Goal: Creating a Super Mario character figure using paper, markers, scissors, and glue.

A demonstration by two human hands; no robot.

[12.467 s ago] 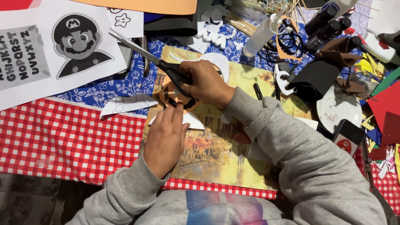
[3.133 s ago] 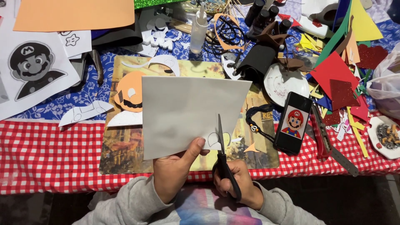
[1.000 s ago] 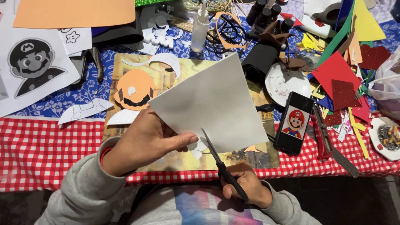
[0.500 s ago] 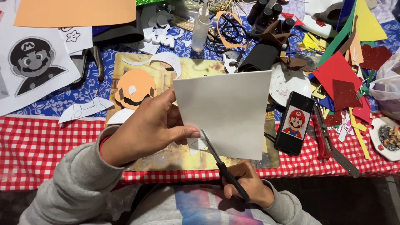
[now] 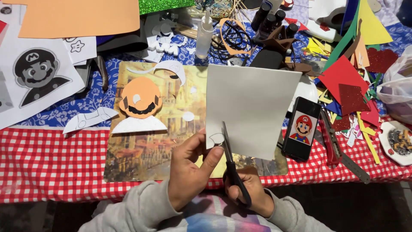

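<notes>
Nearest to us, our left hand [image 5: 189,172] pinches the lower left corner of a white foam sheet [image 5: 251,109], thumb and fingers closed on it, holding it upright above the table edge. Our right hand [image 5: 251,193] is curled shut through the handles of black scissors [image 5: 230,165], whose blades point up into the sheet's lower edge beside a small curved outline drawn there.

Under the hands lies a red-and-white checked tablecloth [image 5: 47,159], and on it a picture placemat [image 5: 150,146] bearing an orange paper face with a black moustache [image 5: 140,98] — white cut-outs sit above and below it. Just right of the sheet a phone [image 5: 301,129] lies flat, showing a cartoon figure in a red cap, with a red-handled tool [image 5: 332,141] beside it.

Farther off the cloth turns blue and flowered [image 5: 92,99]. To the left lies a grey printed cartoon face [image 5: 36,77] and an orange sheet [image 5: 79,17]; in the middle a glue bottle [image 5: 204,32]; to the right a crowded heap of red, yellow and green paper scraps [image 5: 352,77] — much of the table there is buried.
</notes>
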